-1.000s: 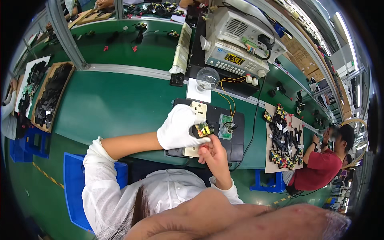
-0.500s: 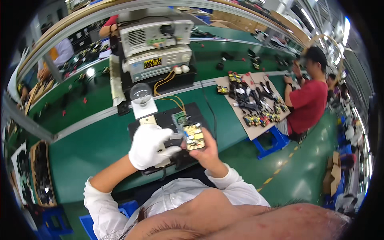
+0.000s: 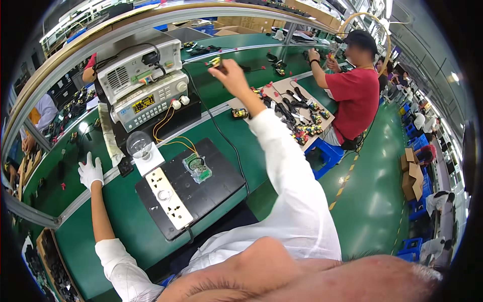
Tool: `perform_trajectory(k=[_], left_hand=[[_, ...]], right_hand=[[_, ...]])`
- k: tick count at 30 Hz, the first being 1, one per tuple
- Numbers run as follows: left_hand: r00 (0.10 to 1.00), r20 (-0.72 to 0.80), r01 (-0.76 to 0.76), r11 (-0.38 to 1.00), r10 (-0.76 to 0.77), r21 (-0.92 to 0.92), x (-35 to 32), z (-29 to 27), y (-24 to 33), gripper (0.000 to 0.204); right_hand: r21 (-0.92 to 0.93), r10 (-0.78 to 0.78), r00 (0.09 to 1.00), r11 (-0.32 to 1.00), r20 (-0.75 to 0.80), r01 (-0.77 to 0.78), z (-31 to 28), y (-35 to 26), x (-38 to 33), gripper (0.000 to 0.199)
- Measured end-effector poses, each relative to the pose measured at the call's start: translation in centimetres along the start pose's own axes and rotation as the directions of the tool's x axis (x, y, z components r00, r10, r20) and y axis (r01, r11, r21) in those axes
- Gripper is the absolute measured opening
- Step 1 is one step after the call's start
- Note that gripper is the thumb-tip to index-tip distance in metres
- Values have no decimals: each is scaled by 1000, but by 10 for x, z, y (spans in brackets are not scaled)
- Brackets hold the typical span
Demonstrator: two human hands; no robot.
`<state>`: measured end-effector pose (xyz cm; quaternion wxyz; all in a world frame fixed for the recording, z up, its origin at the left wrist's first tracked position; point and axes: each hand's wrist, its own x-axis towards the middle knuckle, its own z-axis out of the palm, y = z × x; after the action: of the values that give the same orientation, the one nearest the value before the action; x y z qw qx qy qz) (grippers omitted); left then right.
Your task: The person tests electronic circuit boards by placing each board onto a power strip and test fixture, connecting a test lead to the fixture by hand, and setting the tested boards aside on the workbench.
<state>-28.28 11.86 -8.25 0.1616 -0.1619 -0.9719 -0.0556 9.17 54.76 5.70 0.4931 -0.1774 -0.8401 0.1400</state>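
Note:
My left hand (image 3: 91,172), in a white glove, lies with its fingers spread on the green surface beyond the metal rail, with nothing in it. My right hand (image 3: 231,79), bare, is stretched far forward over the same surface, its fingers closed on a small circuit board (image 3: 215,62) with yellow parts; the fingers partly hide the board. Between my arms lies a black board (image 3: 214,173) bearing a cream power strip (image 3: 168,197) and a small green circuit board in a clear housing (image 3: 197,168).
Stacked bench instruments (image 3: 146,100) stand at the back left, with a glass bulb (image 3: 139,145) on a white base before them. A tan board (image 3: 279,95) carries several circuit boards and black cables. On the right sits a co-worker in red (image 3: 352,95). A black cable (image 3: 221,131) crosses the bench.
My hands have parted from over the black board. The left went left onto the far surface; the right went forward with a circuit board. The view has shifted, baring the power strip.

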Motion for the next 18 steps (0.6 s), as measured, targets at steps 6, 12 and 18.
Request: perform_trajectory(k=[6, 12, 18], left_hand=[[996, 75, 62, 995, -56, -83, 23, 17, -8, 47], [967, 94, 244, 965, -236, -96, 47, 28, -20, 38], [942, 42, 336, 932, -333, -138, 60, 34, -27, 35]], right_hand=[[-33, 142, 985, 990, 95, -139, 99, 59, -48, 42], [-438, 218, 963, 890, 161, -128, 133, 76, -92, 34], [-600, 429, 875, 768, 223, -224, 133, 66, -87, 66]])
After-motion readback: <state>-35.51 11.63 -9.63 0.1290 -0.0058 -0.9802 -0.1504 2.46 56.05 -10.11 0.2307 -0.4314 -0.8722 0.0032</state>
